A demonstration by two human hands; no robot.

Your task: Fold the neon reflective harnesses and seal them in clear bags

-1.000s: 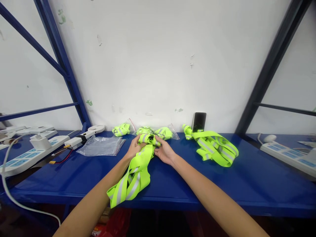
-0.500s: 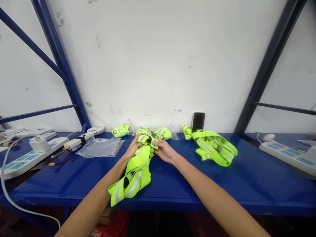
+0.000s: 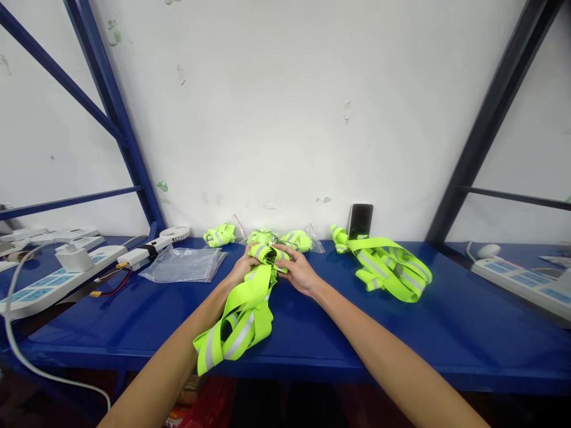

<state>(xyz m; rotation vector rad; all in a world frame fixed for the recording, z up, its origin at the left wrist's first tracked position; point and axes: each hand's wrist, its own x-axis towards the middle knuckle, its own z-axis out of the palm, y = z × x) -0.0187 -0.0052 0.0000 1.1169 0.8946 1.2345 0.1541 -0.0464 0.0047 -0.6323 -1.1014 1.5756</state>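
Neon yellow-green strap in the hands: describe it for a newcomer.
Find the glossy blue table against the white wall, then its centre. There the left hand and right hand hold a neon yellow-green fabric strap with grey stripes, loops trailing toward the near edge. Unlike the loose neon heap at right and the clear-bagged neon bundles behind, it is held.

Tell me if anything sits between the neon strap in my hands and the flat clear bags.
Only your left hand and left forearm, which lie between the neon strap and the flat clear bags; nothing else visible does.
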